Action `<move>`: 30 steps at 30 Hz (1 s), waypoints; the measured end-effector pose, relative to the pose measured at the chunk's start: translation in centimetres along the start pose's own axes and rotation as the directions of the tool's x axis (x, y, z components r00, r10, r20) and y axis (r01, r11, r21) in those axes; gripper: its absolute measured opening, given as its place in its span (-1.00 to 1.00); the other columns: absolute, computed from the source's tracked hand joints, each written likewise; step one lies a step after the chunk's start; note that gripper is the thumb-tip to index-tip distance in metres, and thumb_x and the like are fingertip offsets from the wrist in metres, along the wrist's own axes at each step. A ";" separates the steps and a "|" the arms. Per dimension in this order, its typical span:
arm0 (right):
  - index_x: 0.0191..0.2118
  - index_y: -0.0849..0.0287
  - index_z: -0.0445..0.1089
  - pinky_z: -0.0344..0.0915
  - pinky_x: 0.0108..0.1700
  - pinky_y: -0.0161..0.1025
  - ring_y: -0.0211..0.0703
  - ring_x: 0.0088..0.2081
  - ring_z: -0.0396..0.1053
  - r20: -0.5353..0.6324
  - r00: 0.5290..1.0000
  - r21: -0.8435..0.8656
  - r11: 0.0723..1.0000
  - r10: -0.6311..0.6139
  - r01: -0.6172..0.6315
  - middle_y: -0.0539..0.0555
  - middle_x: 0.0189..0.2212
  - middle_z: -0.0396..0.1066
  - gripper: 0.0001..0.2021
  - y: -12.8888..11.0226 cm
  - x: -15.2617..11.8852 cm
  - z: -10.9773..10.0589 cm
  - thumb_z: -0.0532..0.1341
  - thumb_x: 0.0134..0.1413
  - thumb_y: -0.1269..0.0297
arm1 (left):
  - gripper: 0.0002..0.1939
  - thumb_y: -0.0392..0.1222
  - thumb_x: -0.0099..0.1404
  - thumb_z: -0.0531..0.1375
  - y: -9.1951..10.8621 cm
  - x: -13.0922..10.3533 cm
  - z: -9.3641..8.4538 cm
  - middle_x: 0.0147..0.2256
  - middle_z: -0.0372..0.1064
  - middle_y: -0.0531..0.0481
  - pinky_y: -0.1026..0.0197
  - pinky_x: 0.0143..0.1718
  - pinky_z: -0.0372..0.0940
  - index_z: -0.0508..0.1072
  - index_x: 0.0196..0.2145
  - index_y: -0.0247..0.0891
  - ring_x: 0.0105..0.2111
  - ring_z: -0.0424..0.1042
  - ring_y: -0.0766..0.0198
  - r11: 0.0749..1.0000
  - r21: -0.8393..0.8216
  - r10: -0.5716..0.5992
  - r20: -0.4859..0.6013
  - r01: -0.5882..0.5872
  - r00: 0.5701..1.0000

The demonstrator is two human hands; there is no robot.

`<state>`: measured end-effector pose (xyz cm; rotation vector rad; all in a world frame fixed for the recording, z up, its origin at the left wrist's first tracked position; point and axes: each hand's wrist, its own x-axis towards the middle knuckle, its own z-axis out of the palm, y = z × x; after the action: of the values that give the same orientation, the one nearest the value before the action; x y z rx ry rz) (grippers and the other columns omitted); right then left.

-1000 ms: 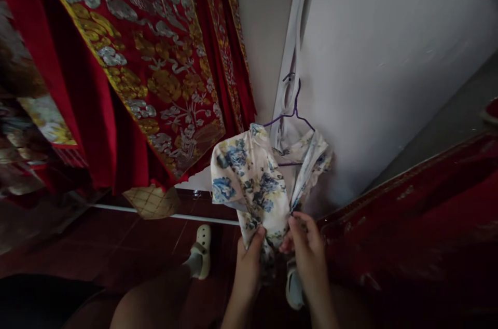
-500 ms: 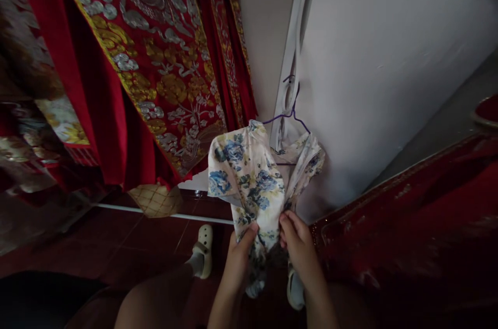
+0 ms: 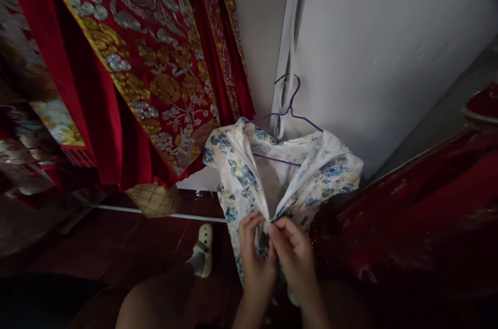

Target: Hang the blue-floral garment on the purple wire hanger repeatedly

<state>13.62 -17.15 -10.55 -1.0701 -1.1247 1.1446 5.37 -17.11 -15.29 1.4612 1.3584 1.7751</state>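
A white shirt with blue flowers [image 3: 243, 176] hangs by its shoulders on a thin purple hanger [image 3: 291, 111], its neckline spread in a V. At the bottom of the V, my left hand [image 3: 257, 256] pinches the left front edge. Close beside it, my right hand [image 3: 293, 251] has its fingers closed on the right front edge. The two edges meet between my fingertips. The lower part of the shirt is mostly hidden behind my hands.
Red cloth with gold and silver embroidery [image 3: 167, 74] hangs at the left. A pale wall [image 3: 369, 33] stands behind the hanger, and a dark red surface [image 3: 428, 204] slopes at the right. Below are red floor tiles [image 3: 155, 246] and a foot in a beige clog [image 3: 205, 251].
My hands have come together, and the two front edges now meet. The shirt has turned to face me, with its collar and both shoulders spread wider on the hanger.
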 end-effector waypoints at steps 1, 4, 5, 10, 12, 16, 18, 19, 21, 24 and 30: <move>-0.45 0.16 0.32 0.16 -0.47 -0.37 -0.32 -0.55 0.19 0.012 1.000 -0.012 1.000 -0.009 0.009 -0.10 -0.63 0.22 -0.69 -0.1 0.0 -0.1 0.25 0.17 0.05 | -0.72 -0.31 0.24 0.20 0.1 -0.1 0.5 -0.07 0.37 -0.12 0.07 0.04 0.26 0.42 -0.07 -0.16 -0.03 0.38 0.07 0.999 -0.038 -0.019 0.031 0.020 0.999; -0.45 0.17 0.32 0.15 -0.49 -0.37 -0.32 -0.56 0.20 0.037 0.999 0.014 1.000 0.010 -0.011 -0.10 -0.64 0.23 -0.68 -0.1 0.4 -0.7 0.26 0.15 0.04 | -0.92 -0.29 0.28 0.15 -0.1 0.0 1.4 -0.32 0.38 -0.03 0.21 -0.26 0.29 0.41 -0.25 -0.22 -0.30 0.40 0.19 0.996 -0.092 0.014 0.071 -0.007 0.997; -0.45 0.17 0.32 0.13 -0.51 -0.37 -0.33 -0.58 0.18 0.051 0.998 0.045 0.998 0.041 -0.044 -0.10 -0.66 0.22 -0.68 -0.1 0.7 -0.9 0.27 0.13 0.03 | -0.96 -0.29 0.30 0.14 -0.3 0.2 1.4 -0.38 0.35 0.00 0.24 -0.32 0.26 0.39 -0.31 -0.23 -0.36 0.37 0.22 0.995 -0.086 0.056 0.080 -0.050 0.995; -0.50 0.20 0.36 0.02 -0.60 -0.40 -0.39 -0.67 0.09 0.083 0.986 0.130 0.979 0.144 -0.154 -0.11 -0.73 0.22 -0.67 -1.7 3.8 -1.5 0.37 -0.07 0.03 | -0.85 -0.36 0.35 0.07 -0.4 1.9 -0.1 -0.43 0.26 0.05 0.30 -0.36 0.18 0.32 -0.39 -0.25 -0.41 0.30 0.31 0.978 0.023 0.195 0.237 -0.207 0.952; -0.53 0.21 0.38 -0.04 -0.63 -0.41 -0.41 -0.69 0.06 0.039 0.989 0.156 0.977 0.142 -0.147 -0.11 -0.76 0.22 -0.69 -3.2 5.4 -1.6 0.40 -0.16 0.08 | -0.84 -0.41 0.33 0.05 0.0 2.2 -0.7 -0.41 0.27 0.03 0.30 -0.35 0.17 0.31 -0.39 -0.25 -0.39 0.30 0.30 0.966 0.094 0.196 0.339 -0.241 0.920; -0.54 0.23 0.44 -0.17 -0.67 -0.41 -0.45 -0.72 -0.01 -0.063 0.995 0.265 0.963 0.072 -0.053 -0.14 -0.79 0.16 -0.77 -6.3 8.6 -1.5 0.42 -0.31 0.20 | -0.79 -0.50 0.25 0.00 1.1 1.7 -1.4 -0.41 0.29 0.01 0.27 -0.38 0.11 0.27 -0.43 -0.24 -0.38 0.30 0.27 0.917 0.255 0.137 0.523 -0.308 0.841; -0.54 0.25 0.45 -0.21 -0.67 -0.41 -0.46 -0.72 -0.03 -0.096 0.995 0.305 0.952 0.017 0.013 -0.15 -0.80 0.13 -0.79 -7.7 9.9 -1.4 0.42 -0.35 0.24 | -0.78 -0.53 0.19 0.02 1.8 1.2 -1.5 -0.39 0.33 0.00 0.24 -0.39 0.09 0.29 -0.41 -0.23 -0.38 0.32 0.24 0.874 0.340 0.090 0.588 -0.347 0.804; -0.55 0.25 0.45 -0.21 -0.67 -0.41 -0.47 -0.72 -0.04 -0.111 0.994 0.315 0.948 -0.007 0.042 -0.15 -0.81 0.12 -0.79 -8.4 10.4 -1.3 0.42 -0.36 0.26 | -0.77 -0.53 0.16 0.03 2.1 1.0 -1.5 -0.37 0.36 0.00 0.22 -0.39 0.09 0.32 -0.39 -0.23 -0.37 0.34 0.22 0.847 0.381 0.064 0.618 -0.370 0.784; -0.56 0.26 0.45 -0.21 -0.67 -0.41 -0.48 -0.72 -0.04 -0.134 0.990 0.320 0.943 -0.054 0.095 -0.15 -0.80 0.12 -0.81 -9.5 11.2 -1.1 0.40 -0.35 0.28 | -0.74 -0.54 0.12 0.04 2.6 1.0 -1.5 -0.33 0.41 -0.01 0.19 -0.37 0.10 0.36 -0.35 -0.21 -0.35 0.37 0.18 0.788 0.446 0.016 0.675 -0.424 0.738; -0.55 0.26 0.45 -0.20 -0.67 -0.42 -0.48 -0.72 -0.02 -0.206 0.970 0.317 0.929 -0.127 0.189 -0.15 -0.80 0.14 -0.85 -10.7 12.0 -0.7 0.37 -0.34 0.31 | -0.72 -0.51 0.14 0.04 3.2 1.6 -1.4 -0.26 0.46 -0.04 0.15 -0.34 0.16 0.40 -0.31 -0.21 -0.31 0.42 0.12 0.719 0.487 -0.056 0.752 -0.496 0.657; -0.51 0.22 0.42 -0.17 -0.66 -0.41 -0.45 -0.70 0.00 -0.258 0.938 0.269 0.916 -0.230 0.299 -0.16 -0.78 0.14 -0.89 -11.2 12.2 -0.4 0.33 -0.23 0.32 | -0.79 -0.44 0.19 0.07 3.2 2.9 -0.8 -0.25 0.46 -0.05 0.15 -0.35 0.22 0.41 -0.29 -0.23 -0.31 0.46 0.10 0.728 0.491 -0.128 0.783 -0.479 0.608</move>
<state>16.12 -6.30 1.65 -0.7550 -0.8527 0.9191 4.39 -16.33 -11.12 2.4484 1.3781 0.4433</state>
